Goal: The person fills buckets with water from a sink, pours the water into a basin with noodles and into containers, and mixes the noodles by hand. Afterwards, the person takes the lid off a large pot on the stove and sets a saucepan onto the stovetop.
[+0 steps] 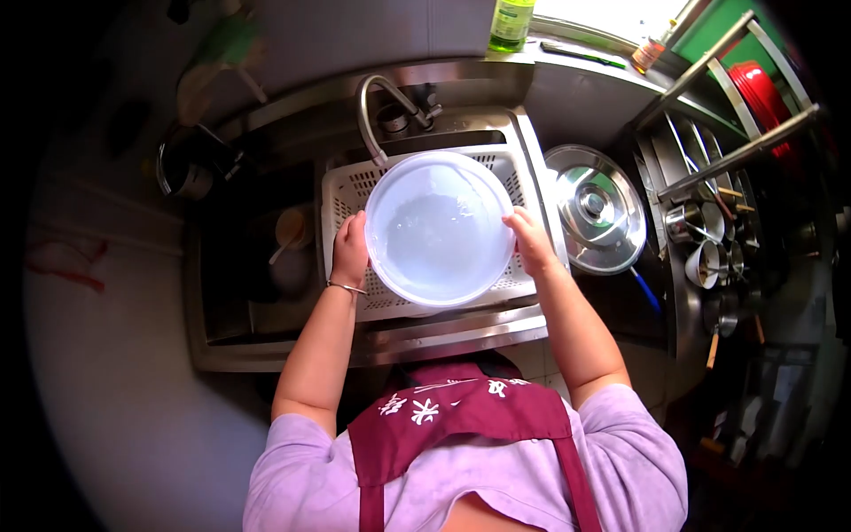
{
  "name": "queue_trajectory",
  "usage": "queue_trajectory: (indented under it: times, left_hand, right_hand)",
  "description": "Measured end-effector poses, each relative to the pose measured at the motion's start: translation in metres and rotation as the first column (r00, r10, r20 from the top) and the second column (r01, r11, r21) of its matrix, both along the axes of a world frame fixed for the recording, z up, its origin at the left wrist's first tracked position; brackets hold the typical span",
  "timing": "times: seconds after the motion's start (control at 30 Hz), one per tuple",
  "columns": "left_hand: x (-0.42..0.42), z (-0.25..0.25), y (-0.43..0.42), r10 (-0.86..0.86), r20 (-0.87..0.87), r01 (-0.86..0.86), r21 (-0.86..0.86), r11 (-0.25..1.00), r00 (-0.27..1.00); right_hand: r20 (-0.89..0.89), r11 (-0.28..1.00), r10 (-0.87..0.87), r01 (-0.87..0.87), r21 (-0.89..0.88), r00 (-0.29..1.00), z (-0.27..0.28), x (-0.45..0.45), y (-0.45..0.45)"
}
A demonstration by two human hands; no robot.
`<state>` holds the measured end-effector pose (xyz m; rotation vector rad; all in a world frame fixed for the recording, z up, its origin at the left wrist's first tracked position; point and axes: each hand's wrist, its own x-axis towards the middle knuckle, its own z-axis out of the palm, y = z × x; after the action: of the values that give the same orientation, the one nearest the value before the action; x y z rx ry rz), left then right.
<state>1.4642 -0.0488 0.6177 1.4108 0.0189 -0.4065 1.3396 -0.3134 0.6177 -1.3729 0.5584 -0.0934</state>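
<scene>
Between my two hands is a round, translucent white plastic basin (439,232), with bright glints on its surface. My left hand (351,243) grips its rim from the left side, wearing a thin bracelet at the wrist. On the opposite side, my right hand (530,238) has its fingers closed on the rim. Under the basin, a white perforated plastic basket (344,188) sits in the right-hand sink bowl. The curved metal faucet (364,105) ends just above the basin's upper left edge. I cannot tell whether the basin contains water.
To the left lies the darker sink bowl (253,293) with a scoop-like item inside. A large metal lid (601,209) is right of the sink, near a blue handle. Metal racks (740,151) and several bowls and ladles stand farther right. A green bottle (511,25) is on the ledge.
</scene>
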Motion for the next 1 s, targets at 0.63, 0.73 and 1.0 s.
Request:
queue_trajectory:
  times: [0.63,0.73,1.0]
  left_hand:
    - [-0.158,0.199,-0.106,-0.816,0.172,0.81,-0.344,0.476,0.552]
    - [-0.211,0.205,-0.143,-0.897,0.133,0.867,-0.35,0.355,0.421]
    - [-0.39,0.173,-0.272,-0.999,-0.009,0.951,-0.307,0.036,0.035]
  right_hand:
    - [0.376,0.849,-0.527,0.491,0.196,0.762,0.167,-0.318,-0.007]
    - [0.399,0.787,-0.609,0.584,0.198,0.686,0.177,-0.392,0.003]
    - [0.274,0.442,-0.876,0.888,0.129,0.396,0.194,-0.599,0.007]
